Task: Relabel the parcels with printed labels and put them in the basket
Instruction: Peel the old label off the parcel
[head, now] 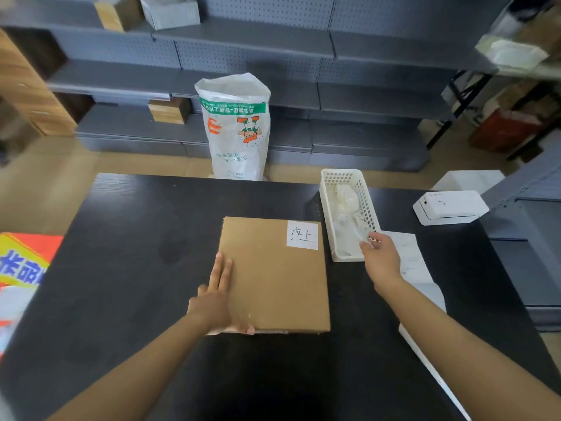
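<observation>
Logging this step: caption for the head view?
Left hand flat on the cardboard parcel; right hand reaching at the white basket.

One head-worn view looks forward and down, close over the black table.

black table w/ parcel, basket, printer, label sheet.

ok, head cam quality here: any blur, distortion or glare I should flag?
Head view: centre sharp, the handwritten label on the cardboard parcel readable; wide-angle bending toward the edges, shelves curved; corners smeared, worst top right; soft sheen on the black table, no hard glare; right hand at the basket slightly soft.
</observation>
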Available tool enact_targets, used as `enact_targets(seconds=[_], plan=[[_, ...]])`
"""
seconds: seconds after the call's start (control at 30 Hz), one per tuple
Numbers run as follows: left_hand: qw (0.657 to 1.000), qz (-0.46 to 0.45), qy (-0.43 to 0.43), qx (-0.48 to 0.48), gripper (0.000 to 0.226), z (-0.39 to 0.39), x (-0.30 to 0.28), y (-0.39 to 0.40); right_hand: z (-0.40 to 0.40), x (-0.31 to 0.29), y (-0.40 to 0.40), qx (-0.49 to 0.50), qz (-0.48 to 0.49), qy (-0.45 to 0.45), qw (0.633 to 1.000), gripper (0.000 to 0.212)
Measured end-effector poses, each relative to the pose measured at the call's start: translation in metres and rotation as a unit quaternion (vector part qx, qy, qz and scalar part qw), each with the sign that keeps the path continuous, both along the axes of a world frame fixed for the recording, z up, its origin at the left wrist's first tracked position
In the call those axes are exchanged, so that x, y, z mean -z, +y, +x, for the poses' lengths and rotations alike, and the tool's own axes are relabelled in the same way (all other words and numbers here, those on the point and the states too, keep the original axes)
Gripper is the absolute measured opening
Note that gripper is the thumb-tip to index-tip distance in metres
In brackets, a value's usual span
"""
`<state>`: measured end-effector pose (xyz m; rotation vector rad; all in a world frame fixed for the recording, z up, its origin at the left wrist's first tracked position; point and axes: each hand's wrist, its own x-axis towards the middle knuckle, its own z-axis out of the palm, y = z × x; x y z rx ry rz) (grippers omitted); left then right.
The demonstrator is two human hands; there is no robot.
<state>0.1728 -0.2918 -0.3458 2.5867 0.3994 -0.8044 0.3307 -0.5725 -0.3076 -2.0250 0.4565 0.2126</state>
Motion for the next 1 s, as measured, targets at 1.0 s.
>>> enact_targets(seconds=[1.0], plan=[[0.97,0.189,0.15,0.042,0.153,0.032,-0.032,-0.038,0.013,0.027,-0.105,-0.291,-0.225,0.039,0.929,0.021]])
